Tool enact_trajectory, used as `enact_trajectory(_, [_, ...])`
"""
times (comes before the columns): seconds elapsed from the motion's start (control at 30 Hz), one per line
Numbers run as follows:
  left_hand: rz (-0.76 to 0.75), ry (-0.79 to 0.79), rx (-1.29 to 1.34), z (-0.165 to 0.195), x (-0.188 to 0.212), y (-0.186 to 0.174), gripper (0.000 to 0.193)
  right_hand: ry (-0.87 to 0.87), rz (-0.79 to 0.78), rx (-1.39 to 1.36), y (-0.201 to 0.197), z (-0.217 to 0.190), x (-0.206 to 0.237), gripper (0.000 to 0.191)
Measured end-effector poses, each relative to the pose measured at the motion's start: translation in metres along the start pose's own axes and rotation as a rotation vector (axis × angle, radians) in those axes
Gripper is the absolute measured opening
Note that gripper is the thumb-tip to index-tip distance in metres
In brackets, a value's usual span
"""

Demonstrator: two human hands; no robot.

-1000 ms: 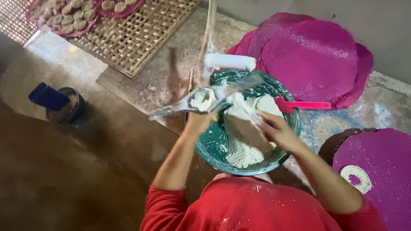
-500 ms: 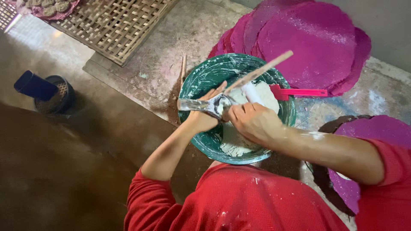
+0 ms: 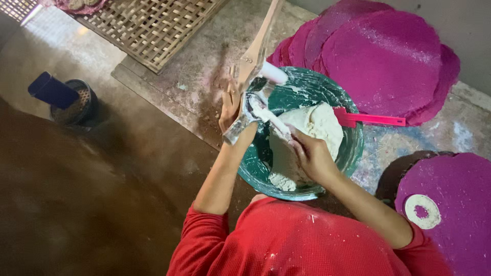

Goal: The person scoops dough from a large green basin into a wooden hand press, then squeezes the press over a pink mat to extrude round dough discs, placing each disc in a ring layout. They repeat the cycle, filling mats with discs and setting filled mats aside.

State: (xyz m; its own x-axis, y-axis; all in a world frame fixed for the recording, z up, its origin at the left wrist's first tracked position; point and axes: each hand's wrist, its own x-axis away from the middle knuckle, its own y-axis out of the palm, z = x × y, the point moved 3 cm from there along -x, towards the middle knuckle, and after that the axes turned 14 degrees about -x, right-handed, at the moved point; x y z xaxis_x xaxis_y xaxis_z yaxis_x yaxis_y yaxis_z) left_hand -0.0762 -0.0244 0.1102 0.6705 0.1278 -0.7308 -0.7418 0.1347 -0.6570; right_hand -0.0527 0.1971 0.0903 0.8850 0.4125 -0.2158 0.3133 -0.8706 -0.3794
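From the head camera, a person in a red top leans over a green bowl (image 3: 353, 148) on a dusty floor. The bowl has a big lump of white dough (image 3: 307, 138) in it.

The left hand (image 3: 231, 110) is at the bowl's left rim. Its fingers are wrapped around a metal press (image 3: 244, 115) with long wooden handles (image 3: 261, 41) that stick up and away. The press is smeared with dough.

The right hand (image 3: 312, 156) is over the dough. Its fingers are closed on a thin white stick (image 3: 273, 120) that reaches up into the press.

A pink scraper (image 3: 371, 119) rests on the bowl's right rim. Behind the bowl lie round pink mats (image 3: 383, 56), stacked. Another pink mat (image 3: 455, 204) lies to the right with a small dough ring (image 3: 422, 211) on it. A woven bamboo tray (image 3: 148, 25) lies at the top left. A dark basket (image 3: 76, 105) stands at the far left.
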Motion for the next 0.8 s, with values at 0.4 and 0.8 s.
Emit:
enact_trajectory(0.4, [-0.413,0.04,0.171,0.003,0.026,0.026,0.093,0.088,-0.452,0.493,-0.053,-0.057,-0.043,0.032])
enact_trajectory(0.8, [-0.439,-0.489,0.757,-0.083,0.031,0.04,0.025,0.115,-0.506,1.052,-0.054,-0.054,0.012,0.032])
